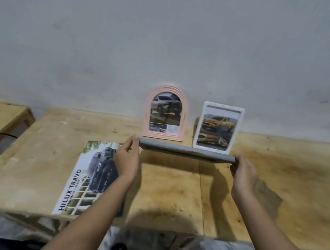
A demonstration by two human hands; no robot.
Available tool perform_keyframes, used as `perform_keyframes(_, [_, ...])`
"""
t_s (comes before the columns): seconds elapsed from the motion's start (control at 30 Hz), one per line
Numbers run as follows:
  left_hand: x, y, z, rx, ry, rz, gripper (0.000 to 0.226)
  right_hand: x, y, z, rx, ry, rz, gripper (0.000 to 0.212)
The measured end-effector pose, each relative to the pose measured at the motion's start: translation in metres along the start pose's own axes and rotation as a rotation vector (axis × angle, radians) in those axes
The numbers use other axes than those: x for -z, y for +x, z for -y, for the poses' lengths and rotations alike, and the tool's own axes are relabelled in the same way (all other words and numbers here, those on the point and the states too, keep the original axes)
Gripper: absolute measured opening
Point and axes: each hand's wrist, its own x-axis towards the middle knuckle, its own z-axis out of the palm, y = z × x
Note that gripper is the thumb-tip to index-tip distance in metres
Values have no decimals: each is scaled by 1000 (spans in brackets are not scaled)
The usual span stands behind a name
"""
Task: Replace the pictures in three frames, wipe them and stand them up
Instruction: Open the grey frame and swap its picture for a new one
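While left hand (127, 157) and right hand (244, 172) grip its ends, grey frame (185, 153) hangs above surface (275, 186). Pink frame (166, 113), white frame (218, 127) stand behind.

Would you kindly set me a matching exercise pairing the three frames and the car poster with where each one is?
1 pink arched frame
2 white frame
3 grey frame
4 car poster

A flat on the table
B held up by the left hand and the right hand
C standing, on the right
D standing, on the left

Pairs: 1-D; 2-C; 3-B; 4-A
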Motion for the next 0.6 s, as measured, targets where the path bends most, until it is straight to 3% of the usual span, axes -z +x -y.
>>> perform_keyframes(0.1, [-8, -22, 25, 56, -13, 70, 37, 29, 2, -22, -5, 3, -18, 13])
perform_keyframes(0.3, [-4, -49, 71, 185, -16, 97, 39, 70, -17, -60, -4, -127, 80, 35])
perform_keyframes(0.6, [4, -75, 127, 239, 69, 181, 47, 88, -18, -107, -202, -240, 184, 52])
